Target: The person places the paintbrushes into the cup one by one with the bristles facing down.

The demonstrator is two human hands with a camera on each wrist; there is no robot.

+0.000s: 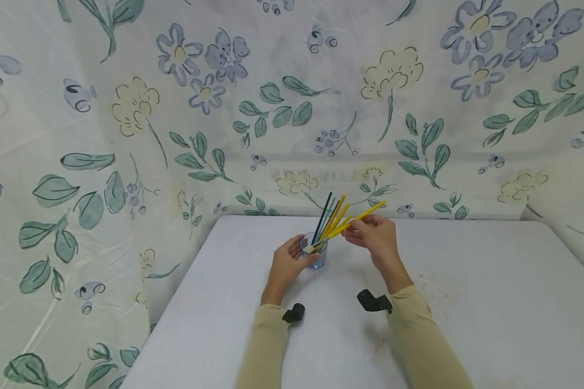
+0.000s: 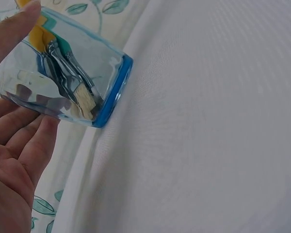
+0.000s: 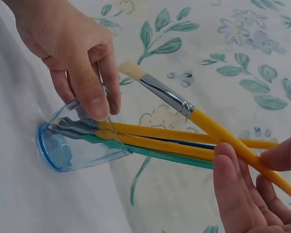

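My left hand (image 1: 284, 265) grips a clear glass with a blue base (image 1: 318, 262), thumb on one side and fingers on the other. Several paintbrushes (image 3: 160, 133) with yellow, green and dark blue handles stand in it, bristles down and leaning right. Through the glass wall, the left wrist view shows their metal ferrules (image 2: 63, 68) and pale bristles. Between thumb and fingers, my right hand (image 1: 377, 241) pinches the yellow handle of another paintbrush (image 3: 216, 127). Its flat cream bristles (image 3: 131, 70) point toward the left hand, above the glass's rim in the right wrist view.
A white cloth (image 1: 467, 302) covers the table, with faint brownish marks (image 1: 438, 289) at the right. Behind and to the left hangs a floral sheet (image 1: 272, 151). Small black devices (image 1: 372, 301) are worn at both wrists, over beige sleeves.
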